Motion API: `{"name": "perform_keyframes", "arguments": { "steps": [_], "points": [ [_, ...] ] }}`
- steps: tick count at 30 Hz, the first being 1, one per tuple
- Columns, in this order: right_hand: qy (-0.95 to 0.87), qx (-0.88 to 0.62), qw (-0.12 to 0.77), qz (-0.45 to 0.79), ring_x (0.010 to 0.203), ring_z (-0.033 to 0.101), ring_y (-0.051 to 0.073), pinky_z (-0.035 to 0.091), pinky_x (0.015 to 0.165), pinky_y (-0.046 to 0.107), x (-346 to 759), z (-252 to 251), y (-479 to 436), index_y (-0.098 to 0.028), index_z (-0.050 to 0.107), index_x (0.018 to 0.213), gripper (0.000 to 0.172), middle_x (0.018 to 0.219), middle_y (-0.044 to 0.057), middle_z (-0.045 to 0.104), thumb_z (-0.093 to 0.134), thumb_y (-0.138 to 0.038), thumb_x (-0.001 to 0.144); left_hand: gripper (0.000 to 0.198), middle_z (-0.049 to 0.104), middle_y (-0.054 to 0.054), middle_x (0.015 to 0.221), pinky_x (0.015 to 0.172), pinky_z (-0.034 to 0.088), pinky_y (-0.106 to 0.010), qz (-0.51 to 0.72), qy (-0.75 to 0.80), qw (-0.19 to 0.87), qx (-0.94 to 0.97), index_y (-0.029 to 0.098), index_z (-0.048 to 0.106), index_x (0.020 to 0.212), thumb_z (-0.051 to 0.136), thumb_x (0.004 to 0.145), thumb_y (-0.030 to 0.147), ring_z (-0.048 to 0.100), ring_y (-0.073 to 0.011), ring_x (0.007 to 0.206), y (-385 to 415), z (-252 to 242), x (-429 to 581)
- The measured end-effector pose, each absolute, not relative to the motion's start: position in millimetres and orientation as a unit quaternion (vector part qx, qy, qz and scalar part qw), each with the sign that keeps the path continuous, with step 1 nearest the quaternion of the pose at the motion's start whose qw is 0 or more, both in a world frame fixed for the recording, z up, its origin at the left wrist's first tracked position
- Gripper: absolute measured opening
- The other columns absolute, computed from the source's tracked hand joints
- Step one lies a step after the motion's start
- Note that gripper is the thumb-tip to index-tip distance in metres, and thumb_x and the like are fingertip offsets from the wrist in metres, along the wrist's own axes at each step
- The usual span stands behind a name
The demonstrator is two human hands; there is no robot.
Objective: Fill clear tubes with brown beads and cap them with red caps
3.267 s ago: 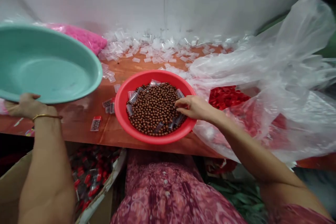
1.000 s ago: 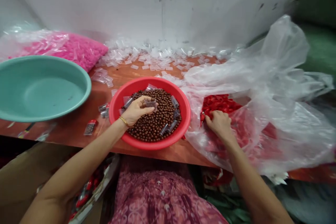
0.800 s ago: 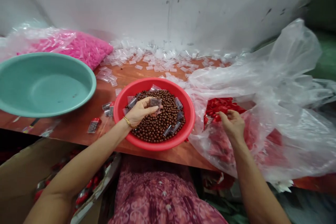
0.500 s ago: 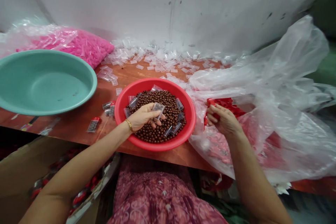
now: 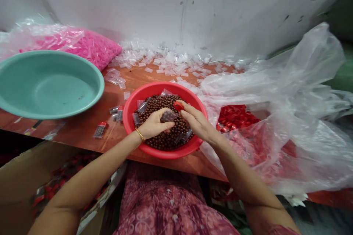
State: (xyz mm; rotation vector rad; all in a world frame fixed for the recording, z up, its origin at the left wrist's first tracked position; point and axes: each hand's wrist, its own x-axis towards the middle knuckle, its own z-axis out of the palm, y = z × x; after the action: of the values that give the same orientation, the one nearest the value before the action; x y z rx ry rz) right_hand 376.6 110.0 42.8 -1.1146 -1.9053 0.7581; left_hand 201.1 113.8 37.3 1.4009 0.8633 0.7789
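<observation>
Over the red basin [image 5: 127, 117] both hands come close together. My left hand [image 5: 154, 124], with a gold bracelet at the wrist, is closed on a small clear plastic container [image 5: 168, 116]; how full it is I cannot tell. Between the thumb and fingers of my right hand [image 5: 196, 121] is a red cap [image 5: 178, 106], just beside the container and apart from it. Brown beads [image 5: 158, 143] fill the basin, with several clear containers [image 5: 142, 106] lying among them.
Left stands a teal basin [image 5: 55, 112], with a bag of pink pieces [image 5: 99, 47] behind it. Capped containers [image 5: 100, 130] lie near the table edge. Loose clear containers [image 5: 176, 67] spread along the wall. At right, a plastic bag [image 5: 298, 91] holds red caps [image 5: 234, 117]. Below left is a cardboard box [image 5: 24, 169].
My right hand has moved left from the bag of red caps to the basin, carrying a red cap. My left hand stays over the beads with the container, now turned slightly.
</observation>
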Motion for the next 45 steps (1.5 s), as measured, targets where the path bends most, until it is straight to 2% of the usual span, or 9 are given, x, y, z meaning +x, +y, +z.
{"name": "perform_keyframes", "arguments": {
  "steps": [4, 10, 15, 26, 30, 34, 37, 41, 45],
  "points": [
    [-0.804, -0.414, 0.371, 0.212, 0.11, 0.057, 0.02, 0.044, 0.098, 0.038, 370.6, 40.4, 103.8, -0.017, 0.054, 0.125, 0.038, 0.12, 0.011, 0.061, 0.04, -0.026, 0.091, 0.04, 0.051, 0.005, 0.068, 0.047, 0.04, -0.02, 0.338, 0.396, 0.578, 0.628, 0.011, 0.052, 0.103, 0.062, 0.067, 0.026, 0.044, -0.0057, 0.048, 112.2, 34.1, 201.0],
    [-0.822, -0.396, 0.381, 0.15, 0.082, 0.059, 0.015, 0.051, 0.077, 0.03, 370.3, 39.0, 97.4, -0.025, 0.048, 0.133, 0.043, 0.089, 0.005, 0.06, 0.043, -0.023, 0.091, 0.028, 0.054, 0.005, 0.064, 0.059, 0.044, -0.021, 0.376, 0.408, 0.512, 0.656, 0.013, 0.057, 0.093, 0.061, 0.067, 0.024, 0.049, -0.0088, 0.059, 110.7, 35.8, 203.5],
    [-0.813, -0.376, 0.416, 0.158, 0.073, 0.053, 0.012, 0.048, 0.066, 0.025, 367.3, 39.7, 97.0, -0.029, 0.048, 0.133, 0.044, 0.082, 0.003, 0.052, 0.04, -0.018, 0.092, 0.025, 0.05, 0.005, 0.062, 0.061, 0.043, -0.021, 0.4, 0.4, 0.524, 0.637, 0.013, 0.056, 0.085, 0.061, 0.065, 0.026, 0.047, -0.0085, 0.059, 109.6, 37.6, 204.7],
    [-0.815, -0.368, 0.398, 0.206, 0.086, 0.059, 0.016, 0.049, 0.079, 0.031, 365.3, 23.2, 91.9, -0.022, 0.045, 0.136, 0.045, 0.091, 0.006, 0.062, 0.037, -0.026, 0.093, 0.011, 0.046, 0.005, 0.06, 0.055, 0.035, -0.021, 0.374, 0.437, 0.452, 0.682, 0.014, 0.051, 0.068, 0.053, 0.061, 0.023, 0.04, -0.0081, 0.057, 110.1, 30.3, 200.5],
    [-0.81, -0.386, 0.381, 0.222, 0.083, 0.063, 0.018, 0.051, 0.075, 0.033, 374.2, 37.2, 90.6, -0.021, 0.061, 0.12, 0.04, 0.091, 0.007, 0.067, 0.037, -0.037, 0.092, 0.009, 0.047, 0.005, 0.058, 0.054, 0.033, -0.021, 0.333, 0.43, 0.446, 0.711, 0.015, 0.051, 0.066, 0.053, 0.06, 0.022, 0.04, -0.0084, 0.055, 110.4, 36.5, 203.8],
    [-0.703, -0.457, 0.483, 0.254, 0.055, 0.055, 0.015, 0.047, 0.056, 0.029, 366.9, 43.2, 96.8, -0.02, 0.07, 0.087, 0.051, 0.06, 0.003, 0.059, 0.032, -0.054, 0.09, 0.012, 0.038, 0.006, 0.05, 0.047, 0.026, -0.02, 0.277, 0.409, 0.453, 0.742, 0.017, 0.042, 0.054, 0.052, 0.058, 0.022, 0.033, -0.0068, 0.049, 111.7, 42.3, 208.4],
    [-0.601, -0.47, 0.535, 0.364, 0.05, 0.048, 0.011, 0.043, 0.049, 0.026, 349.4, 36.3, 107.1, -0.02, 0.065, 0.093, 0.058, 0.064, 0.002, 0.056, 0.023, -0.06, 0.089, 0.017, 0.034, 0.007, 0.046, 0.044, 0.02, -0.021, 0.214, 0.405, 0.414, 0.787, 0.018, 0.038, 0.049, 0.053, 0.055, 0.02, 0.03, -0.0061, 0.044, 110.3, 44.3, 209.6],
    [-0.589, -0.451, 0.479, 0.47, 0.07, 0.058, 0.012, 0.05, 0.066, 0.027, 333.8, 29.1, 115.3, -0.019, 0.055, 0.118, 0.063, 0.091, 0.005, 0.062, 0.015, -0.06, 0.09, 0.012, 0.038, 0.006, 0.045, 0.046, 0.026, -0.022, 0.182, 0.393, 0.367, 0.823, 0.018, 0.043, 0.05, 0.054, 0.054, 0.019, 0.032, -0.0069, 0.042, 107.1, 42.6, 209.3],
    [-0.682, -0.43, 0.403, 0.434, 0.105, 0.056, 0.016, 0.045, 0.094, 0.032, 334.6, 34.3, 112.2, -0.021, 0.044, 0.132, 0.057, 0.119, 0.007, 0.058, 0.021, -0.054, 0.092, 0.009, 0.052, 0.001, 0.053, 0.052, 0.037, -0.025, 0.166, 0.384, 0.314, 0.852, 0.016, 0.057, 0.063, 0.055, 0.056, 0.02, 0.044, -0.0125, 0.049, 103.1, 36.7, 208.4]
  ]
}}
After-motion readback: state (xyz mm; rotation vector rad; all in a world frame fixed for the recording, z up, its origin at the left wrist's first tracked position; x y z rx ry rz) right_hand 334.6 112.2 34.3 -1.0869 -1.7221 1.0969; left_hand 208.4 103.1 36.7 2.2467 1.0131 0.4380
